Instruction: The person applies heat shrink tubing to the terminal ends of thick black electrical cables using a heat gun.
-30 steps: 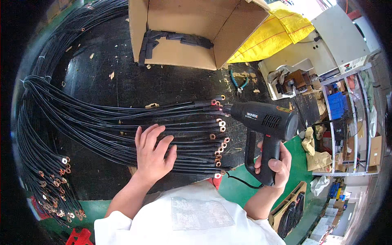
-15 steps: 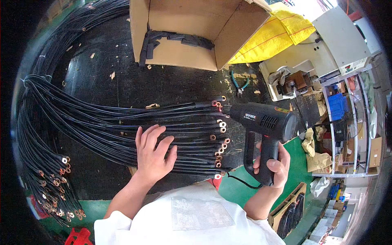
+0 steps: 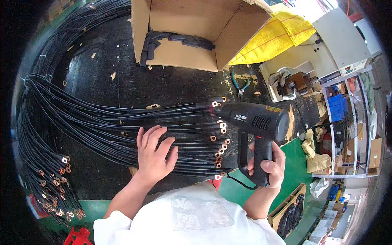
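Note:
In my right hand (image 3: 267,163) is a black heat gun (image 3: 259,120), gripped by its handle. Its nozzle points left, right at the upper ring terminals (image 3: 215,104) on the cable ends; a faint red glow shows by the nozzle tip. Black cables (image 3: 122,126) fan out side by side across the table, their copper-coloured lugs lined up in a rough column at the right. My left hand (image 3: 157,153) lies on the cables with its fingers spread, holding nothing. Dark sleeves cover the cables just behind the lugs.
Behind the cables stands an open cardboard box (image 3: 179,53) with black tube pieces inside. Pliers (image 3: 240,85) lie right of it, near a yellow woven sack (image 3: 273,36). More cable ends (image 3: 57,188) hang at the left. A shelf rack (image 3: 351,122) stands at the right.
My right hand has moved the heat gun a little to the left, bringing its nozzle over the upper lugs. My left hand has barely moved.

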### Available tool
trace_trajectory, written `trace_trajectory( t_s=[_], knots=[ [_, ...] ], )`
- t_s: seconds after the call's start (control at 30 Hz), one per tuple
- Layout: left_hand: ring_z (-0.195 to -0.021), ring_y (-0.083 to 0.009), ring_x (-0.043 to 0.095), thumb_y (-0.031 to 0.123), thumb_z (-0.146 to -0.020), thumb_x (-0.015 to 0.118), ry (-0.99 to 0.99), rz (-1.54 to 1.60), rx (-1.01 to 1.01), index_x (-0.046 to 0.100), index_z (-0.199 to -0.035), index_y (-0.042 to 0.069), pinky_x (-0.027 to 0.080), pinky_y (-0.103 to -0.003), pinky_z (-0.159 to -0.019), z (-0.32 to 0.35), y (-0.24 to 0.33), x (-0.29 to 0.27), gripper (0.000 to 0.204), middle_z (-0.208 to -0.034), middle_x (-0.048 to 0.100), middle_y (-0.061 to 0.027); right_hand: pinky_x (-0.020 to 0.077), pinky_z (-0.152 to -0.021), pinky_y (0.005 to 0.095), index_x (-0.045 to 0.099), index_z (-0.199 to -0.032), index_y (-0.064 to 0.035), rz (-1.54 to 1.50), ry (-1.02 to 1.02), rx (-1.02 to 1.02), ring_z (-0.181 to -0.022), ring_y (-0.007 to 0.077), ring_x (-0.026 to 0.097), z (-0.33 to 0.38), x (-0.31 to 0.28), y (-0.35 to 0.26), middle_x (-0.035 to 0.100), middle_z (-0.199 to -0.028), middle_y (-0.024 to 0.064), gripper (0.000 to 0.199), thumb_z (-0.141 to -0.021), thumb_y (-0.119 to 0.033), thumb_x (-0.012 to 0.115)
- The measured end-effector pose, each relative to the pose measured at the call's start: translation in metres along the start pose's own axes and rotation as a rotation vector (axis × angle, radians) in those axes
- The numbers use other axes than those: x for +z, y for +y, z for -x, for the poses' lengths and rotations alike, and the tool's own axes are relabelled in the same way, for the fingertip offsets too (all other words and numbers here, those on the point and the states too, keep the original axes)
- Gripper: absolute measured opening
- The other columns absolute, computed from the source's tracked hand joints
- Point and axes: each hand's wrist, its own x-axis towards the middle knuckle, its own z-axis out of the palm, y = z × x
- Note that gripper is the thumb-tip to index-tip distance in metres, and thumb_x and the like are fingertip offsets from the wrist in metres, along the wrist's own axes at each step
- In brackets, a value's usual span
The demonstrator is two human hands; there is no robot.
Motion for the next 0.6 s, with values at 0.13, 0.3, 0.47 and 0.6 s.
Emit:
trace_trajectory(
  t_s=[0.13,0.3,0.47,0.6],
  knots=[
    [-0.13,-0.0337,0.055,0.017,-0.079,0.079,-0.004,0.004,-0.001,0.07,-0.107,0.01,0.031,-0.065,-0.116,0.0002,-0.0004,-0.0001,0.03,-0.134,0.056,-0.0114,0.0591,-0.053,0.0326,0.058,-0.121,0.0159,-0.002,-0.012,0.012,-0.066,0.0237,0.072,-0.0004,0.0057,-0.0003,0.071,-0.109,0.0209,0.072,-0.064,-0.025,0.076],
    [-0.13,-0.0336,0.054,0.017,-0.079,0.079,-0.011,0.008,-0.008,0.071,-0.106,0.01,0.031,-0.065,-0.116,0.0002,-0.0003,-0.0006,0.029,-0.133,0.056,-0.0114,0.0587,-0.052,0.0329,0.059,-0.12,0.0158,0.008,-0.005,0.011,-0.066,0.0243,0.072,-0.0006,0.0083,-0.0016,0.071,-0.109,0.0217,0.072,-0.064,-0.026,0.076],
    [-0.13,-0.0334,0.054,0.017,-0.079,0.079,-0.004,0.007,0.003,0.07,-0.107,0.01,0.031,-0.065,-0.116,0.0002,-0.0002,-0.0008,0.03,-0.133,0.055,-0.0112,0.0585,-0.052,0.0329,0.058,-0.12,0.016,0.0,0.001,0.003,-0.066,0.0244,0.072,-0.0004,0.005,0.0001,0.071,-0.109,0.0218,0.072,-0.064,-0.025,0.076],
    [-0.13,-0.0334,0.054,0.017,-0.079,0.079,-0.007,0.005,0.004,0.069,-0.108,0.011,0.03,-0.066,-0.116,0.001,-0.0008,0.0007,0.031,-0.134,0.055,-0.0109,0.0585,-0.052,0.0331,0.058,-0.121,0.0162,0.003,-0.011,0.0,-0.066,0.0244,0.072,-0.0007,0.0072,0.0007,0.071,-0.11,0.0219,0.073,-0.064,-0.026,0.076]
  ],
)
